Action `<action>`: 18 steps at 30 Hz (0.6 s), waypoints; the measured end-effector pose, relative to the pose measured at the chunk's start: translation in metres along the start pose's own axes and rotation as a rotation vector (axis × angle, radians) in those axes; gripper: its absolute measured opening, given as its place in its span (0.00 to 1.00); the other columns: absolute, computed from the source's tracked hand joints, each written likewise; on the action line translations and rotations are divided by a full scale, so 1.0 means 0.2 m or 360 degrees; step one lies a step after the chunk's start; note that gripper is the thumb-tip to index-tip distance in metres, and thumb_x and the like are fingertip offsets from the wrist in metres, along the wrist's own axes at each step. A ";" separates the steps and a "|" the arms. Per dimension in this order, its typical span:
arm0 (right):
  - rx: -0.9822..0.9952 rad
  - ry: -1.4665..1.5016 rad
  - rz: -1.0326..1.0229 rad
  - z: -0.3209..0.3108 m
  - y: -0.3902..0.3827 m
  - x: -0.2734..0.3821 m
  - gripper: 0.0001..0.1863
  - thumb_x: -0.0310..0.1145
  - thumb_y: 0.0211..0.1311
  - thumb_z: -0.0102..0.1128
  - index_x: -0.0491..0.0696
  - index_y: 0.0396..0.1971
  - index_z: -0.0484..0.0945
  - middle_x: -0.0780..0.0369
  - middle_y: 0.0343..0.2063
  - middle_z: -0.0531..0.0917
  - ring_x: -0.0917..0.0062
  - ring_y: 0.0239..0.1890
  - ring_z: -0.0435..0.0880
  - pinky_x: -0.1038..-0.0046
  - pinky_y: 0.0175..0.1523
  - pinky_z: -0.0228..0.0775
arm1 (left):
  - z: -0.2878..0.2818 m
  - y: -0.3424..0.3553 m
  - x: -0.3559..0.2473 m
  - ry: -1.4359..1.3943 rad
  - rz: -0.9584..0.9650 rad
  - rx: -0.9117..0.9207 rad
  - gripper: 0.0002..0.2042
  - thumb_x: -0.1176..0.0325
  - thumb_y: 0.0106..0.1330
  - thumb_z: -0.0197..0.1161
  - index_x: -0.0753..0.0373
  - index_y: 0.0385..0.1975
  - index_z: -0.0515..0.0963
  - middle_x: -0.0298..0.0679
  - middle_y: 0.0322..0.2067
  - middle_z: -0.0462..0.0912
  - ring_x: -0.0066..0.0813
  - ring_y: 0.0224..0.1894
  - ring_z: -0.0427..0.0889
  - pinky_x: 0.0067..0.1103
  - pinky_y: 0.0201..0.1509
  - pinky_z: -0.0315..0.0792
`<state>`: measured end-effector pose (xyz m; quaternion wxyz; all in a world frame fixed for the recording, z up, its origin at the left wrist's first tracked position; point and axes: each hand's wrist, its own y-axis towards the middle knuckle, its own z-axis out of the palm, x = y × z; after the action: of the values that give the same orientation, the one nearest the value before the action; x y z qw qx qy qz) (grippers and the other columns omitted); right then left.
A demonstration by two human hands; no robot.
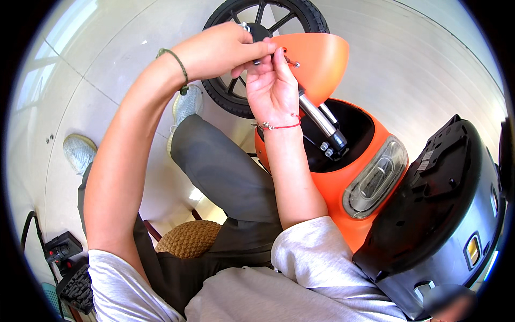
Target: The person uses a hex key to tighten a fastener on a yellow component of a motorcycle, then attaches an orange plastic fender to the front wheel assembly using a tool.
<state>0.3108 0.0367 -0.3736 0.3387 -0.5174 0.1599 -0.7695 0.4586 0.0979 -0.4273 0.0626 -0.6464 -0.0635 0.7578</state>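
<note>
Orange fender [322, 61], edge beside fingers [280, 64]

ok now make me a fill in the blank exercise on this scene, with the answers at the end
The left hand has a ____ bracelet at its wrist.
A red bracelet circles the ____ wrist.
The curved fender beside the right hand is coloured ____.
The spoked wheel is coloured ____.
Missing words: green; right; orange; black.

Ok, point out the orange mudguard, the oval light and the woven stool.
Orange mudguard [325, 63]: head view, middle of its curved outer face.
Oval light [375, 177]: head view, middle of its clear lens.
Woven stool [189, 239]: head view, its seat.
</note>
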 end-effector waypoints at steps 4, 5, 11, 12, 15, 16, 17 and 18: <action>0.0101 -0.0063 -0.0069 -0.02 0.00 0.02 0.10 0.38 0.67 0.56 0.48 0.39 0.74 0.66 0.35 0.79 0.85 0.33 0.76 0.82 0.41 0.71 | 0.07 0.01 0.01 0.0650 0.0832 -0.0535 0.13 0.57 0.61 0.60 0.62 0.30 0.75 0.40 0.20 0.73 0.32 0.24 0.73 0.25 0.28 0.66; 0.0074 -0.0057 -0.0083 -0.02 0.00 0.02 0.10 0.38 0.67 0.56 0.48 0.39 0.74 0.67 0.35 0.79 0.86 0.33 0.76 0.82 0.42 0.72 | 0.08 0.02 0.00 0.0898 0.0990 -0.0614 0.12 0.59 0.61 0.61 0.62 0.31 0.75 0.41 0.21 0.74 0.35 0.25 0.74 0.27 0.29 0.67; 0.0018 0.0046 -0.0059 -0.04 0.01 0.02 0.08 0.37 0.67 0.55 0.48 0.37 0.74 0.67 0.32 0.80 0.85 0.29 0.74 0.83 0.33 0.67 | 0.03 -0.02 -0.05 0.0447 0.0050 -0.0256 0.21 0.49 0.61 0.60 0.65 0.26 0.76 0.40 0.18 0.75 0.33 0.22 0.75 0.26 0.30 0.68; 0.0006 0.0102 -0.0044 -0.03 0.01 0.02 0.08 0.36 0.67 0.55 0.47 0.36 0.74 0.67 0.32 0.80 0.85 0.27 0.73 0.83 0.32 0.67 | 0.01 -0.02 -0.05 0.0389 -0.0166 -0.0207 0.24 0.47 0.63 0.58 0.66 0.20 0.75 0.38 0.15 0.72 0.28 0.20 0.74 0.24 0.28 0.67; 0.0001 0.0091 -0.0077 -0.02 0.00 0.02 0.08 0.36 0.68 0.54 0.47 0.37 0.74 0.67 0.32 0.80 0.85 0.25 0.70 0.83 0.31 0.65 | 0.00 -0.02 -0.06 -0.0047 0.0017 -0.0110 0.27 0.48 0.66 0.53 0.69 0.17 0.75 0.37 0.10 0.70 0.28 0.19 0.73 0.25 0.25 0.67; -0.0032 0.0098 -0.0076 -0.01 0.00 0.02 0.08 0.36 0.68 0.54 0.47 0.37 0.74 0.67 0.32 0.79 0.85 0.26 0.70 0.84 0.31 0.65 | 0.01 -0.01 -0.05 -0.0134 0.0101 -0.0129 0.27 0.49 0.67 0.52 0.70 0.18 0.76 0.38 0.09 0.71 0.30 0.19 0.74 0.26 0.26 0.68; -0.0032 0.0107 -0.0077 -0.01 0.00 0.02 0.08 0.36 0.68 0.54 0.46 0.37 0.74 0.67 0.32 0.79 0.85 0.26 0.70 0.84 0.31 0.65 | 0.01 -0.01 -0.05 -0.0141 0.0139 -0.0137 0.27 0.49 0.67 0.52 0.70 0.18 0.76 0.39 0.10 0.71 0.29 0.19 0.73 0.26 0.26 0.68; -0.0042 0.0119 -0.0083 -0.01 0.00 0.03 0.08 0.36 0.68 0.53 0.46 0.37 0.74 0.67 0.32 0.79 0.85 0.27 0.70 0.84 0.31 0.65 | 0.02 0.00 -0.05 -0.0137 0.0095 -0.0117 0.26 0.49 0.66 0.53 0.70 0.18 0.76 0.39 0.11 0.71 0.29 0.18 0.73 0.26 0.26 0.68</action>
<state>0.3075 0.0334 -0.3703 0.3054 -0.4966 0.1689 -0.7947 0.4566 0.0956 -0.4175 0.0135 -0.6167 -0.0746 0.7835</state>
